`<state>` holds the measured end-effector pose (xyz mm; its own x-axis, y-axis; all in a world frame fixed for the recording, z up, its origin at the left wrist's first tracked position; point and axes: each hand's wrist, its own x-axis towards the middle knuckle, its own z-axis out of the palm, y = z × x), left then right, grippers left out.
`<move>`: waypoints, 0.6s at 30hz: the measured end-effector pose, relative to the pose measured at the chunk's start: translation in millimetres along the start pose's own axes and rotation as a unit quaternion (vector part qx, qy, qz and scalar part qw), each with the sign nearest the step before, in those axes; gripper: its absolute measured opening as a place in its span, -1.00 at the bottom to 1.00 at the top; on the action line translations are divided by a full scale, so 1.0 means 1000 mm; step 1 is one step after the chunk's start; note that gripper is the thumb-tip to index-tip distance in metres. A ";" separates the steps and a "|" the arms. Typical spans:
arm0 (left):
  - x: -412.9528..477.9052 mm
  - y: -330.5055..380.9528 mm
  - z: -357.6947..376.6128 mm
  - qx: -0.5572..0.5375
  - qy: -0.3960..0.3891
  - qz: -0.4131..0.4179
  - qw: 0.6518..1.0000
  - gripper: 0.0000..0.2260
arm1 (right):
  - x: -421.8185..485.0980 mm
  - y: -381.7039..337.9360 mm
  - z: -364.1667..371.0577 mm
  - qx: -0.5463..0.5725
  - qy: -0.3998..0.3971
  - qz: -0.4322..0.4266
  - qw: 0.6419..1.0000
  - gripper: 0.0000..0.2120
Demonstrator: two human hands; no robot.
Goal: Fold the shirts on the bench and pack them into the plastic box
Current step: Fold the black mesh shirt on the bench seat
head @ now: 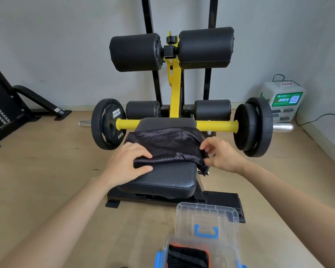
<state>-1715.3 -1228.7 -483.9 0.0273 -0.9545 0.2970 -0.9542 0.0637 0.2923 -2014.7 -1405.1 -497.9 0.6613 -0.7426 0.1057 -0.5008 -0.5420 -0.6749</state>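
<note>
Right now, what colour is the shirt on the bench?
The shirt is black perforated mesh; head view.

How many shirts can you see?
2: a black mesh shirt on the bench seat, a folded shirt in the plastic box; more may lie hidden beneath it.

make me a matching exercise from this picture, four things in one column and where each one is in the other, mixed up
Things
1. black perforated mesh shirt
2. clear plastic lid with a blue handle
3. folded black and orange garment
4. black round 5 kg weight plate

Places
A. at the left end of the yellow bar
B. inside the clear plastic box with blue latches
C. draped across the black padded bench seat
D. on the wooden floor, between the bench's base and the box

Pairs: 1-C, 2-D, 3-B, 4-A
</note>
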 end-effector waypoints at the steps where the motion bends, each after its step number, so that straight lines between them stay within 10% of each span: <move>1: -0.002 0.000 0.000 0.015 0.008 -0.004 1.000 -0.80 | -0.006 0.005 0.003 -0.011 -0.007 -0.002 1.000 -0.62; 12: -0.009 -0.003 0.005 -0.034 0.070 -0.084 0.993 -0.92 | -0.024 0.018 0.031 -0.056 0.089 -0.002 0.994 -0.87; 18: -0.010 -0.009 0.001 0.031 0.071 -0.135 0.988 -0.89 | -0.022 0.032 0.014 -0.014 0.277 0.098 0.956 -0.95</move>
<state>-1707.6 -1220.2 -490.3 0.3211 -0.8831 0.3421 -0.9225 -0.2100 0.3238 -2037.9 -1400.5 -531.7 0.1592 -0.9213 0.3549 -0.6050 -0.3751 -0.7023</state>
